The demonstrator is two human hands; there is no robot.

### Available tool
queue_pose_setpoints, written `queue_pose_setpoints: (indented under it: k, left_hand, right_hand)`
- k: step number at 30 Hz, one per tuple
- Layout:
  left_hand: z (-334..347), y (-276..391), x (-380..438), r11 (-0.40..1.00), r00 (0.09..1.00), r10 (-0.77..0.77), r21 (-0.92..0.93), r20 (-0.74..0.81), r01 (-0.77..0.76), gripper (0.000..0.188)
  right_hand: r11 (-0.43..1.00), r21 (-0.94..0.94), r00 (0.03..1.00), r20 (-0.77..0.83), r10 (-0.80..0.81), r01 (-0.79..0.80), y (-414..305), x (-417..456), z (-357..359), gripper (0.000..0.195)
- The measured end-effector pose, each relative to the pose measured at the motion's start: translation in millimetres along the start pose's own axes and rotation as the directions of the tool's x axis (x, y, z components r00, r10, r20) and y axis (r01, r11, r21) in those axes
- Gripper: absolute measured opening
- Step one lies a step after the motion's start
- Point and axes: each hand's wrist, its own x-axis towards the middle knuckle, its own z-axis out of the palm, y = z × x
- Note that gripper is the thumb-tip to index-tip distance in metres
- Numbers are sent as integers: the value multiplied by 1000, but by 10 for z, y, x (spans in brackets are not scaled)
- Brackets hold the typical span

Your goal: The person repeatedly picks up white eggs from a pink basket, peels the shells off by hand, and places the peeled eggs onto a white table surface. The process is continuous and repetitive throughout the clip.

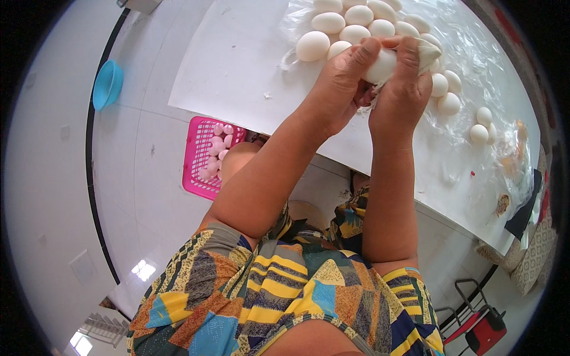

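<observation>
Both hands meet above the white table (249,58), around one white egg-shaped piece (382,66). My left hand (345,80) grips its left side with thumb and fingers. On the other side, my right hand (403,84) holds it together with a pale, thin, pointed flap (428,54) that sticks out past the fingers. Ragged white bits hang between the palms. Just beyond the hands, several white egg-shaped pieces (328,22) lie close together on clear plastic film. More of them (449,103) rest to the right, and a small cluster (479,133) sits farther right.
A pink plastic basket (189,155) with pink balls stands on the floor by my left leg. A blue basin (108,84) is at the far left. Crumpled clear plastic (512,147) covers the table's right part. A red and black object with a metal frame (485,329) stands lower right.
</observation>
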Motion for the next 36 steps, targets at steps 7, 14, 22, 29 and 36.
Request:
queue_pose_setpoints:
  k: [7,14,22,29,36]
  left_hand:
    - [-41,-108,75,996,995,80,-33,-66,-82,53]
    - [-147,5,-21,582,849,529,724,10,-371,35]
    - [-41,71,-12,987,982,137,102,-133,-124,35]
    - [-5,28,33,975,972,190,-86,-139,-203,63]
    - [17,-69,-3,994,995,98,44,-20,-97,57]
  right_hand:
    - [990,-41,984,-108,-139,136,340,142,-24,33]
    - [633,-425,761,299,-576,647,473,136,116,18]
    - [992,-119,983,172,63,-43,291,160,-30,46]
    - [833,-458,947,216,-236,312,443,135,0,28]
    - [998,-21,998,1,-64,64,243,131,-96,27]
